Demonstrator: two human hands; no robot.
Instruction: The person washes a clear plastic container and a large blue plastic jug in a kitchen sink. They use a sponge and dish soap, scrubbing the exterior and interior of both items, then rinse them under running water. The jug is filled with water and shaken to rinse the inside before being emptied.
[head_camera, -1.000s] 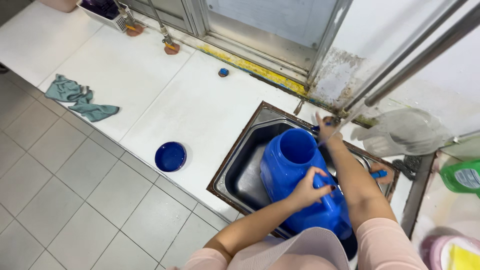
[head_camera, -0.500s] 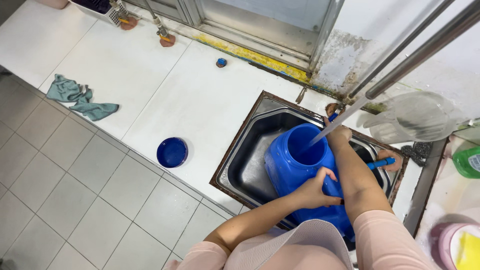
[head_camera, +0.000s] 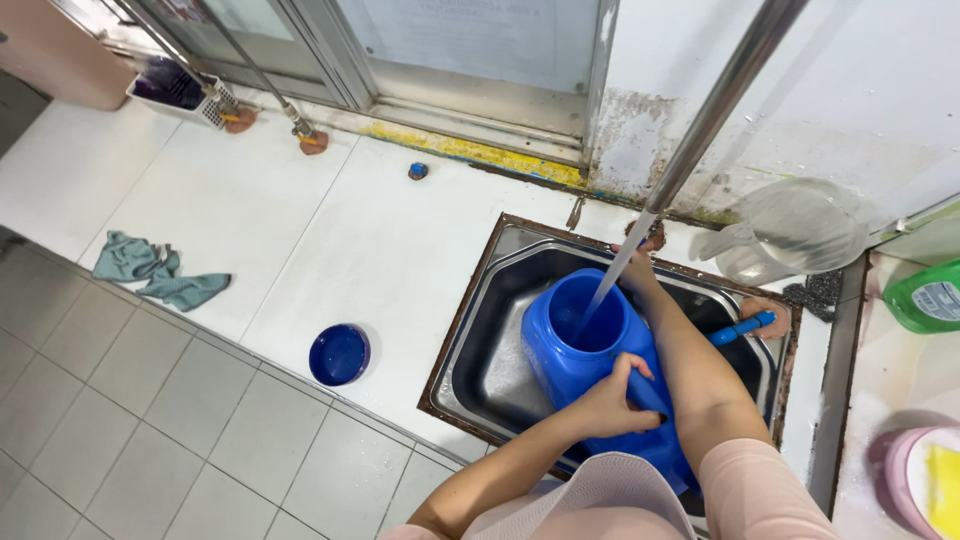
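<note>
A large blue plastic jug stands in the steel sink, its wide mouth facing up. A stream of water falls from the metal tap pipe into that mouth. My left hand is closed around the jug's handle on the near side. My right hand reaches past the jug to the sink's far rim below the pipe; its fingers are mostly hidden.
A round blue lid lies on the white counter left of the sink, with a teal cloth further left. A blue-handled brush, a clear pitcher, a green bottle and a pink tub are to the right.
Water has started to run from the pipe into the jug. My right hand stayed at the sink's far rim, and my left hand kept its grip on the handle.
</note>
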